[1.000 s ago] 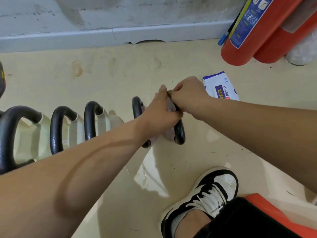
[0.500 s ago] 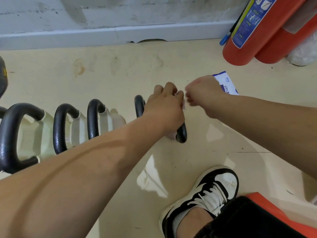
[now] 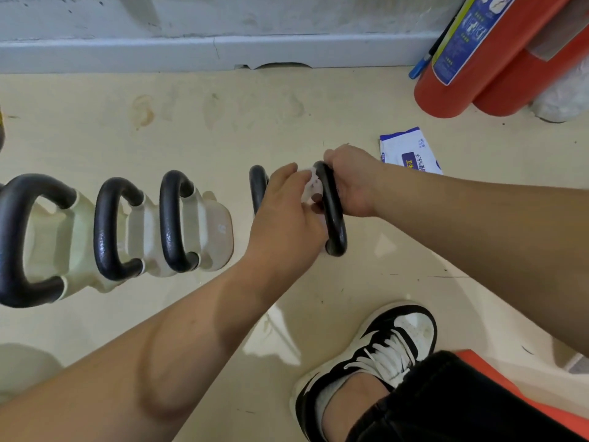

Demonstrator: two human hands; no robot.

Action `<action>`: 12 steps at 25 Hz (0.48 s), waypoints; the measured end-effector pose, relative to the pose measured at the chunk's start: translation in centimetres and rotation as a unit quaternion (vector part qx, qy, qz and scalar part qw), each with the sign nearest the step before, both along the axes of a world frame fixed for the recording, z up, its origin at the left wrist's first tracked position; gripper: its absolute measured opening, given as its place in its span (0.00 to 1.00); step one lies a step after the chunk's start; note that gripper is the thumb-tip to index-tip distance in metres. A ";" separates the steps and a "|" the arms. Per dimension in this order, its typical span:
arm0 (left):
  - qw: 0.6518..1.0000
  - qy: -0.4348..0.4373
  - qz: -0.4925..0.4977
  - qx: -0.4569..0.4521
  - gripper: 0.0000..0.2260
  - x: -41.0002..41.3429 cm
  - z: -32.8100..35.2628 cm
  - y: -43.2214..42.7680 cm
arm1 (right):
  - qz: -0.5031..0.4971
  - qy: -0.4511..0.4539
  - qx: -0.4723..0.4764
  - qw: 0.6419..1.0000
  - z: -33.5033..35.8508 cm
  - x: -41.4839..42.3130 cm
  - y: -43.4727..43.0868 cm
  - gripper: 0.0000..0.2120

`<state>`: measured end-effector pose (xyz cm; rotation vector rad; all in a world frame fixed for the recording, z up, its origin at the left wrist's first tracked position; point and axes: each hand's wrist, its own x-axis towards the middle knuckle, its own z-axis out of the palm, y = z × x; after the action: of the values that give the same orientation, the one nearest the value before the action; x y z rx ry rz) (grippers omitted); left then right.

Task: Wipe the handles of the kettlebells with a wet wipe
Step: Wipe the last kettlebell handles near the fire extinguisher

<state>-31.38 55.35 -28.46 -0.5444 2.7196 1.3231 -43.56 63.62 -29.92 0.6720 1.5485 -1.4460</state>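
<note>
Several kettlebells with cream bodies and black handles stand in a row on the floor, one of them in the middle [image 3: 173,221]. The rightmost black handle [image 3: 334,218] sits between my hands. My left hand [image 3: 287,215] pinches a crumpled white wet wipe [image 3: 311,186] against the left side of that handle. From the right, my right hand [image 3: 353,180] is curled around the handle's top. The body of this kettlebell is hidden under my hands. Another black handle [image 3: 257,186] shows just left of my left hand.
A blue and white pack of wet wipes [image 3: 411,151] lies on the floor behind my right forearm. Two red fire extinguishers [image 3: 497,59] and a blue pen [image 3: 420,67] lean at the back right wall. My black and white shoe [image 3: 376,355] is near the bottom.
My right hand, pulled away to the right half a second ago, has come back onto the top of the rightmost handle. My left hand has shifted off the handle's top to its left side.
</note>
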 end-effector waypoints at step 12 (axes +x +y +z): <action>1.000 0.014 -0.017 0.010 0.20 6.9 -0.9 0.7 | 0.139 0.279 0.189 0.931 1.0 11.3 6.1 0.15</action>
<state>-24.44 56.05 -29.32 -0.4796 2.7208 1.3590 -32.26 69.76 -28.88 0.2334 2.3010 -1.1840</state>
